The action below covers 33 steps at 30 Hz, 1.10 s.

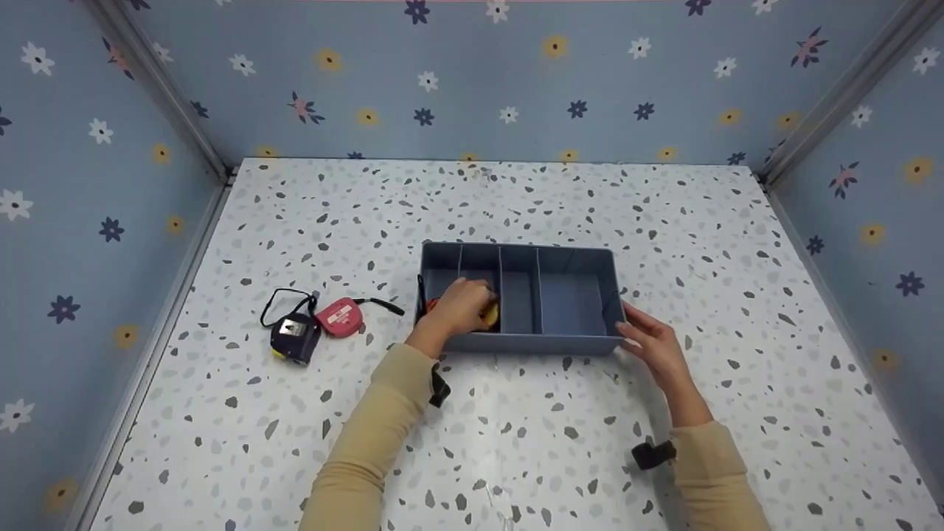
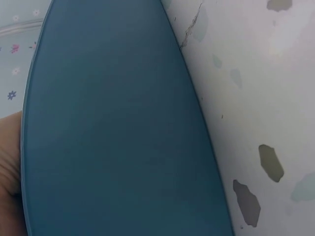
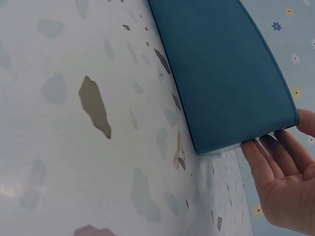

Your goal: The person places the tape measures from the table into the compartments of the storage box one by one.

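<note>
The blue-grey divided tray [image 1: 531, 344] lies with its long side running left to right across the speckled table [image 1: 531, 442], so its dividers point away from the person and each compartment is a narrow slot. What matters most from where I stand is how the left hand [image 1: 459, 305] meets the second slot from the left: it comes in over the tray's front wall and angles to the right, fingers dipping down beside a yellow-cased item [image 1: 489, 316], most likely a tape measure, which lies in that slot under the thumb side of the hand. Whether those fingers have closed round it I cannot tell; the left wrist's view is nearly all tray wall. A scrap of something orange-red [image 1: 431, 303] shows at the left, mostly hidden by the hand. The right hand [image 1: 655, 348] is at the opposite end, fingers fairly straight and touching the outside of the right end wall, thumb by the rim, which looks like steadying. Well to its left, outside the tray, a pink tape measure [image 1: 340, 318] lies just beside a navy one [image 1: 295, 338]; the left hand is much the nearer to both, and the pink one's black strap [image 1: 383, 304] points toward the tray.
</note>
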Each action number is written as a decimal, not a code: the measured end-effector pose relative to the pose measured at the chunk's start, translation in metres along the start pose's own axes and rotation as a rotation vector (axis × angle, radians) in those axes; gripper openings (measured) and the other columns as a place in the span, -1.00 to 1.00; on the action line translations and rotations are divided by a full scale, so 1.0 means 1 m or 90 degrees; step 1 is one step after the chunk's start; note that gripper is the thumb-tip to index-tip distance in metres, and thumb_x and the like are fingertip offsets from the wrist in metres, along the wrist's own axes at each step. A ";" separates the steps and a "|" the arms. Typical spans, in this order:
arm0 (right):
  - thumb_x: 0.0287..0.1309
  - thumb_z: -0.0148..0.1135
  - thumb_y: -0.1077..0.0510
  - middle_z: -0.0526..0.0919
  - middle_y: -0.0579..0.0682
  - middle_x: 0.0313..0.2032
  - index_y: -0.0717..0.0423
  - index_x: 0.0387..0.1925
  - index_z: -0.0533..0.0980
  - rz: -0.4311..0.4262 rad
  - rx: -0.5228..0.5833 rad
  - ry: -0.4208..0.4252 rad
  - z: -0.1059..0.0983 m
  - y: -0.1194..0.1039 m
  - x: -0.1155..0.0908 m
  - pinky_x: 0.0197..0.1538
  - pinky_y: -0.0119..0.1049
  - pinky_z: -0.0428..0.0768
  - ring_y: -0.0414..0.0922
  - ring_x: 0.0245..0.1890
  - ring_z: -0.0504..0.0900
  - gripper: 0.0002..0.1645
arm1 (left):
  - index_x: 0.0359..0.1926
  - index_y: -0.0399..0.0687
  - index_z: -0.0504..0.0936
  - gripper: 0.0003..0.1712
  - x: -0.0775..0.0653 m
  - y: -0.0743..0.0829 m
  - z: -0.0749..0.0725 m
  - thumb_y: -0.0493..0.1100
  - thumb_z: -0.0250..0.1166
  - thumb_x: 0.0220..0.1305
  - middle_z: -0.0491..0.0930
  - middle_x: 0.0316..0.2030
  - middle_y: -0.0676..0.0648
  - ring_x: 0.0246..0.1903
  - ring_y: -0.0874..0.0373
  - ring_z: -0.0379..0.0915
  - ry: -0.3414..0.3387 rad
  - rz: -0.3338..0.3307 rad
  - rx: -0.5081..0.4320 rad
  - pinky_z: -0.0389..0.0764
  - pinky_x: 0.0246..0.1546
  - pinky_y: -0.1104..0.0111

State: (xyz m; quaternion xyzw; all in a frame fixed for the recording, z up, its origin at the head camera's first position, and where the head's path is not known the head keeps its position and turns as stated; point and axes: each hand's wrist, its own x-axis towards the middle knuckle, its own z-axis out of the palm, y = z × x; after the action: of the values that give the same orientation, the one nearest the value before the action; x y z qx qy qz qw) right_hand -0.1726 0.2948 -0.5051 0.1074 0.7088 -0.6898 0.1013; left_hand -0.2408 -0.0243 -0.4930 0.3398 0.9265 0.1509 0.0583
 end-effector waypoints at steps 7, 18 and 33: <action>0.05 0.21 0.14 0.18 0.11 0.25 0.18 0.27 0.15 0.021 0.007 0.003 0.002 -0.003 -0.001 -0.07 -0.33 0.47 -0.28 -0.03 0.43 -0.24 | -0.53 -0.12 0.57 -0.85 0.001 0.000 0.002 -0.16 0.35 -0.04 0.47 -0.52 -0.05 -0.44 0.08 0.39 0.000 -0.007 0.022 0.32 -0.27 0.22; 0.04 0.23 0.12 0.17 0.11 0.25 0.16 0.27 0.15 0.022 0.006 -0.002 0.002 -0.004 -0.001 -0.01 -0.27 0.44 -0.24 0.00 0.42 -0.22 | -0.78 -0.03 0.30 -0.60 0.003 0.002 0.003 -0.19 0.35 -0.04 0.33 -0.75 0.01 -0.57 0.09 0.39 -0.007 -0.030 0.043 0.31 -0.01 0.12; -0.02 0.28 0.03 0.16 0.10 0.26 0.04 0.23 0.26 -0.051 0.033 -0.036 -0.015 0.027 0.016 -0.06 -0.33 0.47 -0.19 0.06 0.40 -0.25 | -0.61 -0.13 0.52 -0.83 -0.001 0.002 -0.002 -0.21 0.26 0.05 0.51 -0.48 -0.07 -0.43 0.07 0.42 -0.023 -0.020 0.010 0.36 -0.11 0.19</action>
State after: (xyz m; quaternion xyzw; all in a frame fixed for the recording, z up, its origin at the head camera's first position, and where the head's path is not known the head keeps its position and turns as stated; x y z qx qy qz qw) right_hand -0.1801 0.3106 -0.5349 0.0617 0.6915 -0.7140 0.0907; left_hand -0.2392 -0.0237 -0.4901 0.3283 0.9316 0.1369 0.0746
